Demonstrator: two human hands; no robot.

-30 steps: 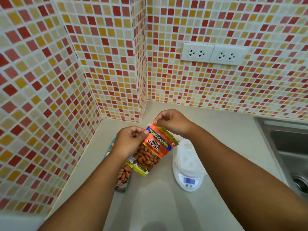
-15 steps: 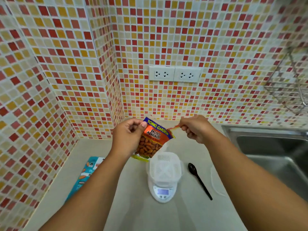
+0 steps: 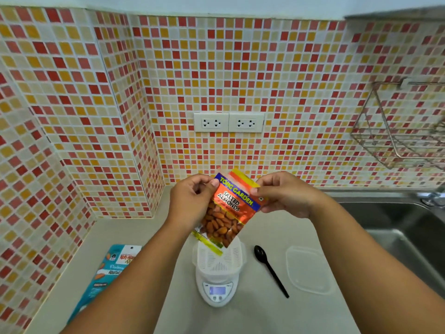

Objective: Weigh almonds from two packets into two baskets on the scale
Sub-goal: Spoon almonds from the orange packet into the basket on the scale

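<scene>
**Salted-almond packet held at both top corners above the scale**

Since half a second ago the right hand (image 3: 286, 195) has come back in from the side to the packet's top right corner, and the orange packet of salted almonds (image 3: 227, 210) now hangs lower, its bottom edge overlapping the basket in the view.

Going from the left: one teal packet of roasted almonds (image 3: 108, 273) lies flat on the bench (image 3: 255, 314) near the tiled side wall, partly hidden by the left forearm. Next, the left hand (image 3: 192, 201) pinches the orange packet's top left corner, fingers curled onto it. The packet, tilted and held clear of the bench, has a clear window showing almonds.

Below it stands one white digital scale (image 3: 218, 289) with one white slotted basket (image 3: 219, 260) on its platform; whether the basket holds anything cannot be told. The right hand's fingers pinch the packet's top right edge.

Right of the scale lies one black plastic spoon (image 3: 269, 267), apart from it, then one clear plastic lid (image 3: 309, 270), flat on the bench. Farther right is the steel sink (image 3: 397, 225). On the back wall are two white double sockets (image 3: 228, 122) side by side, and one wire rack (image 3: 399, 131) on the right.
</scene>
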